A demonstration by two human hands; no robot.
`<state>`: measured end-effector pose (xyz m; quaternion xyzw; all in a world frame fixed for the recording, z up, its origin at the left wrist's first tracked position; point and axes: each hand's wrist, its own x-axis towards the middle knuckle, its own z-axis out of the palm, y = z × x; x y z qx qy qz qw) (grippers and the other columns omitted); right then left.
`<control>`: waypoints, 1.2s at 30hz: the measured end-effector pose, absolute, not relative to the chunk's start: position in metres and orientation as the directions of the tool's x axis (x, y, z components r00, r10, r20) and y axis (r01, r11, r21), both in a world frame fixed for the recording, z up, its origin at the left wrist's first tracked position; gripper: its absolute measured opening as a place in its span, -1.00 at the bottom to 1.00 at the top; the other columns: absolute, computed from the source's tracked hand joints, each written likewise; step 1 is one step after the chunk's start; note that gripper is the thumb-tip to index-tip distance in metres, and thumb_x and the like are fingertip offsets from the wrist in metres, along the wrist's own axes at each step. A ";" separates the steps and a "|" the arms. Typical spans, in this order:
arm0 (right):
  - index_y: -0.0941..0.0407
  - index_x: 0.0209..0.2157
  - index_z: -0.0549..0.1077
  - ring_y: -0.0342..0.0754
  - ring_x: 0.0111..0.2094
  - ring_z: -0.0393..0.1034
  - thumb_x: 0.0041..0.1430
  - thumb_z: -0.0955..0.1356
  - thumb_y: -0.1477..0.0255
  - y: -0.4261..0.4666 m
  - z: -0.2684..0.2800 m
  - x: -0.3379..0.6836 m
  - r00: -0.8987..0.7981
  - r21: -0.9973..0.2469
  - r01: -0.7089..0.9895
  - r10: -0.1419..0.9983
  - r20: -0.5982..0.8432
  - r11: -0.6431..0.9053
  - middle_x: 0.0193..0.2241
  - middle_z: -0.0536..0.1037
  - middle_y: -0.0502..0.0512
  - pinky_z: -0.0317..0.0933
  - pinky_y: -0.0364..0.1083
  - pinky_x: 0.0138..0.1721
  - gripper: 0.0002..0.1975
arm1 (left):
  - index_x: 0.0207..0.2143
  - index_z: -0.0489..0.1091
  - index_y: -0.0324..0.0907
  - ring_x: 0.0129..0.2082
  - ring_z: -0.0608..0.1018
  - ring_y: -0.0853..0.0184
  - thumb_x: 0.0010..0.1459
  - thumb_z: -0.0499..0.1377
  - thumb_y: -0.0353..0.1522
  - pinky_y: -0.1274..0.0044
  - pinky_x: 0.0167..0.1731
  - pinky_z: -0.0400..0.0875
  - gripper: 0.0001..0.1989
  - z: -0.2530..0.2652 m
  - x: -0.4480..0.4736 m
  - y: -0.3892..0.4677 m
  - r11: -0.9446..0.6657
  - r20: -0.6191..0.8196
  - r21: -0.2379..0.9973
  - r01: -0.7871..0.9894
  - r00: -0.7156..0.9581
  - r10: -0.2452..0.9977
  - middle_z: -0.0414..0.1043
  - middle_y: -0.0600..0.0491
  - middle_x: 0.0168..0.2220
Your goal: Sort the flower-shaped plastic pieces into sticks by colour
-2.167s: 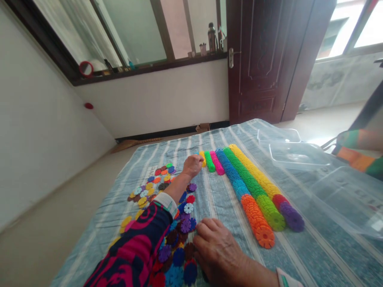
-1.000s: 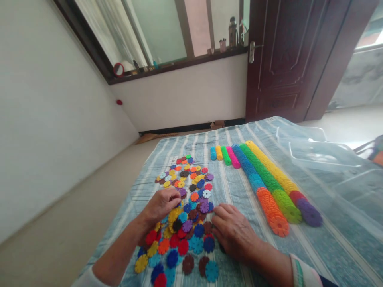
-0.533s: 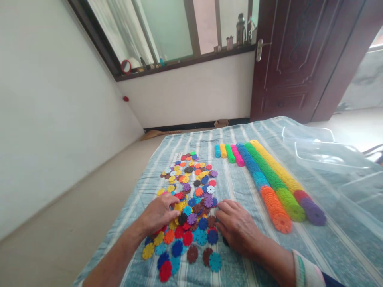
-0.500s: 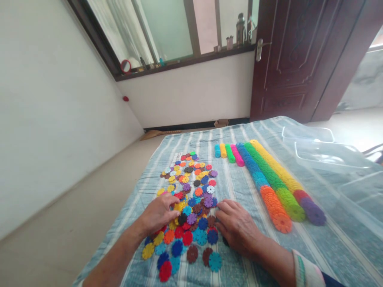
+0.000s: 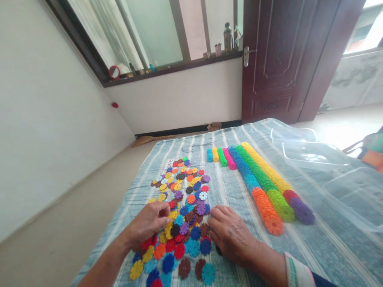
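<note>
A loose pile of flower-edged plastic discs in many colours is spread over the striped cloth. At its left side my left hand is closed, thumb and forefinger brought together beside yellow discs; anything between them is hidden. My right hand is palm down at the pile's right edge, fingers bent and close together, their tips by the brown and purple discs. A dark disc peeks out from under this palm. What else the curled fingers cover does not show.
Long rows of stacked discs, yellow, green and blue to orange, lie right of the pile. Short stacks sit at their far left. Clear plastic boxes stand at the right. A brown door is behind.
The camera view has shifted, so the scene sits further left and lower. My left hand has drawn slightly back from the black disc in the pile. My right hand stays beside the pile.
</note>
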<state>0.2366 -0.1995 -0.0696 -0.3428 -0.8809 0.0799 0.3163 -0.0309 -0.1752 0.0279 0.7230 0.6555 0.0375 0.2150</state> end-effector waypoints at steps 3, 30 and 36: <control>0.10 -0.37 0.41 0.00 -0.28 0.28 0.29 0.34 0.49 -0.199 -0.068 0.236 -0.569 -0.352 0.555 0.653 0.499 0.753 -0.35 0.45 0.05 0.21 -0.02 -0.25 -0.89 | -0.59 0.26 -0.16 -0.48 0.32 0.39 -0.07 0.10 -0.24 0.57 -0.43 0.21 -0.82 0.035 -0.026 -0.164 -0.083 -0.184 0.422 0.903 0.175 0.967 0.27 0.15 -0.55; 0.08 -0.42 0.36 0.01 -0.32 0.31 0.22 0.37 0.45 -0.194 -0.077 0.226 -0.533 -0.313 0.587 0.647 0.545 0.747 -0.39 0.48 0.02 0.16 -0.01 -0.32 -0.87 | -0.51 0.52 -0.21 -0.43 0.51 0.35 -0.07 0.13 -0.50 0.55 -0.33 0.35 -0.83 -0.014 0.114 0.050 -0.386 0.280 0.359 0.850 0.297 0.913 0.53 0.08 -0.50; 0.08 -0.41 0.35 0.02 -0.32 0.28 0.23 0.37 0.45 -0.193 -0.080 0.225 -0.532 -0.306 0.585 0.640 0.554 0.751 -0.39 0.46 0.02 0.14 0.00 -0.32 -0.86 | -0.50 0.55 -0.21 -0.42 0.50 0.34 -0.07 0.12 -0.50 0.55 -0.34 0.35 -0.81 -0.020 0.115 0.055 -0.381 0.265 0.304 0.873 0.307 0.914 0.53 0.06 -0.48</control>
